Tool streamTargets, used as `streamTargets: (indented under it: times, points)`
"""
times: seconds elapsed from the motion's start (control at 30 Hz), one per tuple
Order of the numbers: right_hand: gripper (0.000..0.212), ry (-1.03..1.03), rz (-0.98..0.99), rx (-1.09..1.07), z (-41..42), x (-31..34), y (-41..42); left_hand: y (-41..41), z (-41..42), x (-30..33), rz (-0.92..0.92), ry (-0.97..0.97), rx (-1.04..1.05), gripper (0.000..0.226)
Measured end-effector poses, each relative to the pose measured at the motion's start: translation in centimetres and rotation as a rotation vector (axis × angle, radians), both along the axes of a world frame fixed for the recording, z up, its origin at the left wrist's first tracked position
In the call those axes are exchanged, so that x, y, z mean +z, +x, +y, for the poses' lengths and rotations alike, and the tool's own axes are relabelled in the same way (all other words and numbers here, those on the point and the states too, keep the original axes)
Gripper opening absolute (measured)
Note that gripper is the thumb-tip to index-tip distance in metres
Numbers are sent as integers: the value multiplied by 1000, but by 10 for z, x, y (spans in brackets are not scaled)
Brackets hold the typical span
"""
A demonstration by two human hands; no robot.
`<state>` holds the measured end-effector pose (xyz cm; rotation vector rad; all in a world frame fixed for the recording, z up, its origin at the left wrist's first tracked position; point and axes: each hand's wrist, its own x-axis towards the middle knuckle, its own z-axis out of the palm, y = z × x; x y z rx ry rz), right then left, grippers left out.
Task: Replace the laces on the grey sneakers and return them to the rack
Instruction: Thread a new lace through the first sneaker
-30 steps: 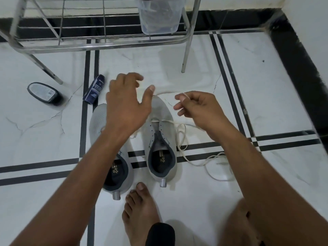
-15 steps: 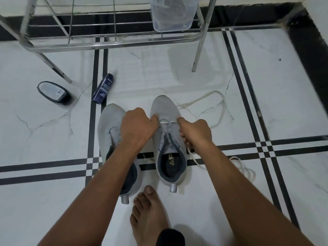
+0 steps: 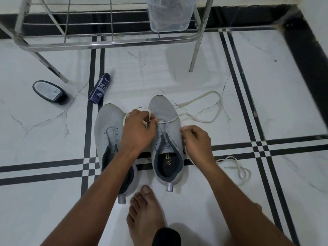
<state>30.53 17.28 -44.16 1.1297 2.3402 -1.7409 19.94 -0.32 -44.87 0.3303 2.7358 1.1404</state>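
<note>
1. Two grey sneakers [image 3: 159, 139] are standing side by side on the floor [image 3: 213, 201], toes pointing toward the rack [image 3: 106, 42].
2. Left hand [image 3: 137, 129] is pinching the white lace [image 3: 200, 108] at the right-side shoe's front eyelets.
3. Right hand [image 3: 196, 141] is curling on that shoe's far flank, apparently holding the lace's other run.
4. Lace slack is trailing toward the floor's right edge, so the right hand is nearer.

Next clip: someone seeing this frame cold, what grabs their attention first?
Two hands meet mid-frame over a pair of grey sneakers on the white marble floor: the left hand pinches a white lace at the right sneaker's front eyelets, and the right hand grips the lace at the shoe's side. The lace loops off to the right, while the left sneaker has bare eyelets.
</note>
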Motion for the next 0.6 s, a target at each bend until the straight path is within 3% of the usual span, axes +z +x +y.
streamTargets:
  times: [0.1,0.27,0.33,0.43,0.5,0.6]
  points:
    - [12,389,6,215,13,-14,28,1,-2,-5,-19,-13,-12,21]
    - [17,719,-124,62,32,-8,50,2,-1,-1,-26,2,-1,18]
    - [21,569,-50,35,22,8,32,2,1,1,-31,38,-18,17]
    - [52,-14,-124,-15,4,20,-25,4,3,4,-46,114,-49,19]
    - [41,-248,-105,-95,-1,16,-56,5,2,10,-69,154,-53,20]
    - [13,-378,-63,-138,0,20,-80,1,-1,26,-88,207,-58,26]
